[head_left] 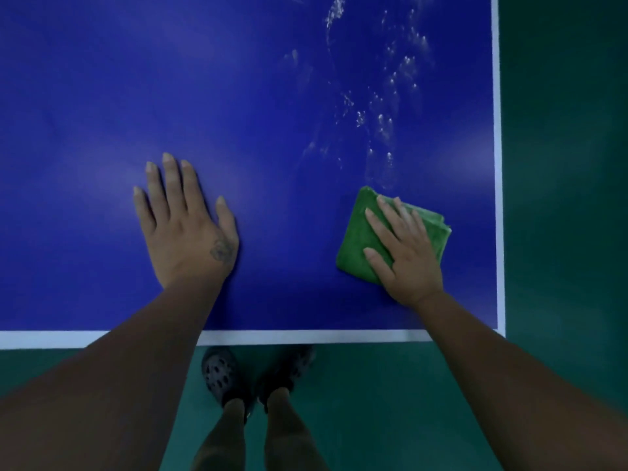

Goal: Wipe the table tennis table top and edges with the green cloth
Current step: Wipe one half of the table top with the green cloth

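Note:
The blue table tennis table fills most of the view, with white lines along its near and right edges. A folded green cloth lies on the top close to the near right corner. My right hand presses flat on the cloth with straight fingers. My left hand rests flat on the bare top to the left, fingers spread. Water droplets and wet streaks run up the surface beyond the cloth.
A dark green floor lies to the right of the table and below its near edge. My feet in dark perforated clogs stand just under the near edge.

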Demonstrator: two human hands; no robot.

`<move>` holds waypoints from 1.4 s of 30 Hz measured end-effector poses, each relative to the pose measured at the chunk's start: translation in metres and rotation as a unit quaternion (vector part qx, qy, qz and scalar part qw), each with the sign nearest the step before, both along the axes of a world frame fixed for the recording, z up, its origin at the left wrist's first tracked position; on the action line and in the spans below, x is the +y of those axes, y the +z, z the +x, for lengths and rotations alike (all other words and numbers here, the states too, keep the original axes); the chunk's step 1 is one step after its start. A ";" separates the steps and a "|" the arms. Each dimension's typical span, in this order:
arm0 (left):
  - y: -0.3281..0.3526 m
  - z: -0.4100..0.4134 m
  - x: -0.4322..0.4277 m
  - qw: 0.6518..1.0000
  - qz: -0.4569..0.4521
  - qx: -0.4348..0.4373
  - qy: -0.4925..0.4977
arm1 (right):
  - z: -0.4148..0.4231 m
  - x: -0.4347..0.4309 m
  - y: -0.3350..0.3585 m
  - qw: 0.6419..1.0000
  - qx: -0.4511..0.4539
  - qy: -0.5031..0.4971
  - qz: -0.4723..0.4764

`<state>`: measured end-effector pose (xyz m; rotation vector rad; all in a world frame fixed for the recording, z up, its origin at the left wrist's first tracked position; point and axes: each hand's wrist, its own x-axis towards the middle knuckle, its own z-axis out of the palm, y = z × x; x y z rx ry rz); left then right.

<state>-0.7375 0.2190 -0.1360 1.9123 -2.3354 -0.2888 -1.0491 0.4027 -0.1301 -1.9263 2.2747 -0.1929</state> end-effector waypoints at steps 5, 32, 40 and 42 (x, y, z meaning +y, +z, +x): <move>0.002 0.000 -0.001 1.000 0.003 0.013 0.010 | -0.013 -0.015 0.004 0.996 0.023 -0.081 0.016; -0.014 -0.042 0.025 0.983 -0.060 0.014 0.171 | -0.098 0.076 -0.002 0.977 0.006 0.202 0.062; -0.015 -0.041 0.023 0.981 -0.074 0.015 0.179 | -0.196 -0.050 0.001 0.999 0.019 -0.023 0.027; -0.013 -0.041 0.023 0.980 -0.074 0.009 0.182 | -0.188 -0.045 -0.001 0.998 0.030 -0.046 0.023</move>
